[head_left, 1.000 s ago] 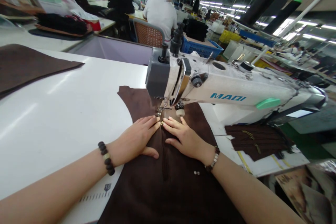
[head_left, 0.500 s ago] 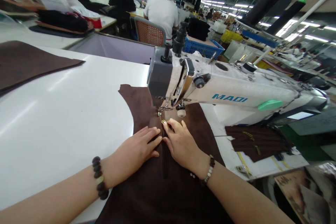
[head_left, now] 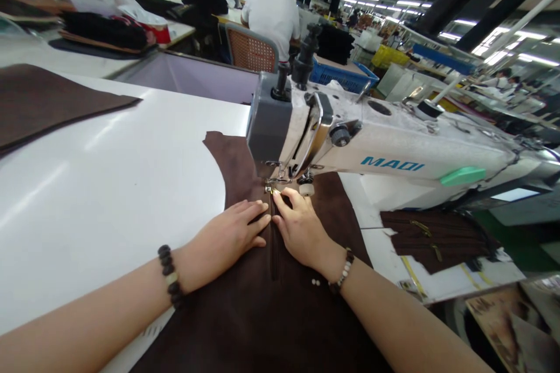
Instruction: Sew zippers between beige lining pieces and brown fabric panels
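A brown leather-like piece (head_left: 245,326) lies under the sewing machine head (head_left: 280,128), with a zipper (head_left: 274,256) running down its middle. My left hand (head_left: 234,227) rests flat on the piece, left of the zipper, fingers stretched with their tips at its edge. On the other side, my right hand (head_left: 301,224) lies with fingers bent and apart. Its index fingertip touches the gold zipper pull (head_left: 272,189) just in front of the presser foot (head_left: 268,186), and its thumb presses beside the zipper tape. The underside of the piece is hidden.
Another brown piece (head_left: 48,102) lies on the white table (head_left: 109,198) at left. Several dark zippers with gold pulls (head_left: 437,236) are stacked at right. Beyond the table sits a person in a white shirt (head_left: 271,17), near a blue crate (head_left: 341,73).
The brown piece and zipper have shifted slightly away from me under the machine. My right hand has moved forward with the zipper pull, now close to the presser foot. The camera view has shifted slightly.
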A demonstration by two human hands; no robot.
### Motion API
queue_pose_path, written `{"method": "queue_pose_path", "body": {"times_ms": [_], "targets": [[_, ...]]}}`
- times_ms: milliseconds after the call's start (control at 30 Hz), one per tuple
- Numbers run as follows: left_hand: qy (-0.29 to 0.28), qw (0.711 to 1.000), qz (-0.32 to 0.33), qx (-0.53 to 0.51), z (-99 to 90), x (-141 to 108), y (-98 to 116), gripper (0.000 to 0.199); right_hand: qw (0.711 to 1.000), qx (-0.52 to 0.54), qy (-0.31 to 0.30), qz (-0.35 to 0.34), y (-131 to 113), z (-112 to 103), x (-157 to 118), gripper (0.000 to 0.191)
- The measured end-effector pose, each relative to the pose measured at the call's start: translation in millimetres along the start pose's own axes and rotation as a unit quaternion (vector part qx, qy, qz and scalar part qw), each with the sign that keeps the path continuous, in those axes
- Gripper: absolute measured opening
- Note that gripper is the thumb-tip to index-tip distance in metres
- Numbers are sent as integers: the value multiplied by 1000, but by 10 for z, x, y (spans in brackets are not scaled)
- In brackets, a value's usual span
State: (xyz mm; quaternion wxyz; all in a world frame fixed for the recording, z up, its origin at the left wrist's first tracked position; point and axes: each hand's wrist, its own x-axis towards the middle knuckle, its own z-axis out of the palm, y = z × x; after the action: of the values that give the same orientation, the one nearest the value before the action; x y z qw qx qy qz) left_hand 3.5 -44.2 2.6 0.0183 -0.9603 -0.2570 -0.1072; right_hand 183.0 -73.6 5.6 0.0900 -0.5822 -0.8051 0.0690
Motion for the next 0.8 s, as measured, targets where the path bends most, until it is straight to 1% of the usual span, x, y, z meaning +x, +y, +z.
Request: {"method": "queue_pose_path", "body": {"times_ms": [167, 300, 433, 500, 600, 700, 800], "targets": [[-16, 1000, -6, -22, -53, 86, -83, 33, 1000, 10, -11, 5, 50, -10, 114, 45], [-20, 999, -4, -31, -54, 151, -167, 32, 1000, -1, -7, 0, 110, 2, 225, 42], [-31, 999, -1, -34, -82, 179, -188, 29, 999, 49, -18, -6, 174, -88, 268, 36], [-26, 999, -10, -36, -119, 144, -133, 25, 997, 73, -17, -9, 177, -165, 184, 37], [11, 999, -21, -44, -155, 4, 39, 25, 997, 59, -20, -37, 123, -227, -87, 46], [47, 997, -16, -57, -122, -193, 251, 32, 996, 27, -54, -60, 55, -184, -372, 53], [49, 997, -10, -67, -49, -346, 411, 39, 995, 18, -74, -68, 45, -115, -503, 53]]}}
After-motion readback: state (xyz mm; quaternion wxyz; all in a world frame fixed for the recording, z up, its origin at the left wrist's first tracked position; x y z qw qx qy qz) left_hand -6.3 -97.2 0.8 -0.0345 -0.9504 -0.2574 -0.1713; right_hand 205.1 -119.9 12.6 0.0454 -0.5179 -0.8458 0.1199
